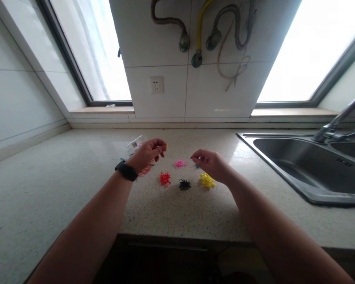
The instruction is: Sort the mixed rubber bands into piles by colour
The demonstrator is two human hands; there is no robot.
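My left hand (152, 150), with a black watch on its wrist, is raised over the counter and pinches a small yellow rubber band (167, 147) at its fingertips. Beneath it lies a mixed-colour heap of rubber bands (144, 170), partly covered by the hand. My right hand (208, 161) has its thumb and fingers pressed together; whatever they hold is too small to make out. It hovers above blue bands (197, 166), mostly hidden, and a yellow pile (207, 180). Between the hands are pink (180, 163), red (165, 179) and black (185, 184) piles of bands.
Behind my left hand stands a clear plastic box (135, 144). A steel sink (307, 169) with a faucet (328, 132) is set into the speckled counter (77, 189) on the right. The tiled wall carries a socket (156, 85) and hoses; the counter's front edge is near me.
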